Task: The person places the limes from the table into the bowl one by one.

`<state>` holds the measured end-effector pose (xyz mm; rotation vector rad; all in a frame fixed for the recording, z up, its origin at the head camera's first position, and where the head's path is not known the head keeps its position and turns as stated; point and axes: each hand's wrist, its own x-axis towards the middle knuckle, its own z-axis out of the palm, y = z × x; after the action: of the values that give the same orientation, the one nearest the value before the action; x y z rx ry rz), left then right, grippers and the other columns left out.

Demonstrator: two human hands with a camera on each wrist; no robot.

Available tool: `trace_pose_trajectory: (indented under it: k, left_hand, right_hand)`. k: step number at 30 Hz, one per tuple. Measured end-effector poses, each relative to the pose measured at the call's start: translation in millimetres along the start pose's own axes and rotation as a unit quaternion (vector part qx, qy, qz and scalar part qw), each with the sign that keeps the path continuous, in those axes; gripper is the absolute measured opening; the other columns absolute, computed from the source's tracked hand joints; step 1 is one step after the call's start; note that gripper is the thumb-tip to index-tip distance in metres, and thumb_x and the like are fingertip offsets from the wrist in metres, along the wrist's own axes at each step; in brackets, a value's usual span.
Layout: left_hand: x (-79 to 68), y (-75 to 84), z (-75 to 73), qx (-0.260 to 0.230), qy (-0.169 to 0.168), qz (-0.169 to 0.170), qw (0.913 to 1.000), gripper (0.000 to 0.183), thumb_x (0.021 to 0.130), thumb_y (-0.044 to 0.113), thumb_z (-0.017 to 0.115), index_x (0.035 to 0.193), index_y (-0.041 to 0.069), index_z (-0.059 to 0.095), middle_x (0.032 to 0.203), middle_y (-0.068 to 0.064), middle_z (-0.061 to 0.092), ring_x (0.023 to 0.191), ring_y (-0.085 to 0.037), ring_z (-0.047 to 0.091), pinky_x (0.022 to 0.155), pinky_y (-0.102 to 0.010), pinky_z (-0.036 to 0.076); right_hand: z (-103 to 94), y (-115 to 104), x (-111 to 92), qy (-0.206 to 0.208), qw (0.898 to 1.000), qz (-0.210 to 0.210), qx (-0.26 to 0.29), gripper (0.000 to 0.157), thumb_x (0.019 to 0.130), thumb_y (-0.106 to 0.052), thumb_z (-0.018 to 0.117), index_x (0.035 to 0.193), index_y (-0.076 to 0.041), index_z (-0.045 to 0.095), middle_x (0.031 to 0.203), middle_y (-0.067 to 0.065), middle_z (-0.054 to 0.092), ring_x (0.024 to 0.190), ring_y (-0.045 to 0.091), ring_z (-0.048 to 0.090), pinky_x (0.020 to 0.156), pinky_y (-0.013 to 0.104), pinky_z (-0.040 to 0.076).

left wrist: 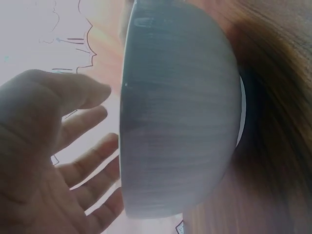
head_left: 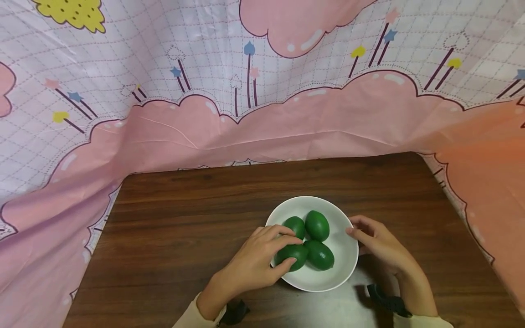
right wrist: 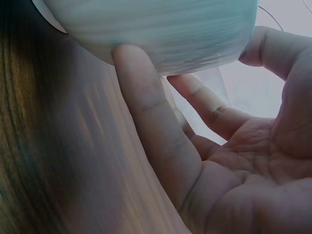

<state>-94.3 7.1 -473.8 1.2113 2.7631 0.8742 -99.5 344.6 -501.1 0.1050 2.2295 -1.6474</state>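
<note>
A white bowl [head_left: 342, 255] stands on the table with several smooth, dark green limes inside. Over its left rim reaches my left hand [head_left: 262, 255], thumb and fingers curved around the nearest left lime [head_left: 293, 256]. From the left wrist view, the bowl's wall [left wrist: 180, 112] hides that lime and the fingertips overlap the rim. Beside it in the bowl lie another lime [head_left: 320, 255] and, farther back, a lime [head_left: 317, 225]. At the right side, my right hand [head_left: 383, 243] holds the bowl, thumb at the rim and fingers [right wrist: 146, 92] against the outer wall.
The dark brown wooden table [head_left: 184, 218] extends to both sides of the bowl and behind it. A patterned pink and white cloth [head_left: 262, 132] hangs around its back and sides. Dark straps, one a black band [head_left: 387, 300], sit at both wrists.
</note>
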Motion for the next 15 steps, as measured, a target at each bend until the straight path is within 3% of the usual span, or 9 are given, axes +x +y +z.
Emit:
trace_pose_trajectory:
  k: [9, 15]
  left_hand:
    - [-3.4, -3.5, -4.7, -0.003, 0.036, -0.012, 0.9993, 0.036, 0.099, 0.032, 0.075, 0.134, 0.028, 0.07, 0.14, 0.007, 0.064, 0.135, -0.014, 0.058, 0.115, -0.042, 0.048]
    - [-4.1, -5.6, -6.5, -0.014, 0.037, -0.016, 0.9991, 0.036, 0.099, 0.031, 0.073, 0.135, 0.026, 0.069, 0.14, 0.005, 0.064, 0.136, -0.016, 0.058, 0.117, -0.045, 0.047]
  right_hand:
    - [0.1, 4.8, -0.2, -0.006, 1.0, -0.001, 0.013, 0.045, 0.108, -0.027, 0.06, 0.142, 0.001, 0.056, 0.12, 0.014, 0.065, 0.098, 0.016, 0.068, 0.078, 0.041, 0.066]
    - [-0.4, 2.8, 1.1, -0.007, 1.0, -0.006, 0.015, 0.044, 0.108, -0.027, 0.06, 0.142, 0.001, 0.056, 0.118, 0.013, 0.064, 0.098, 0.016, 0.069, 0.078, 0.041, 0.067]
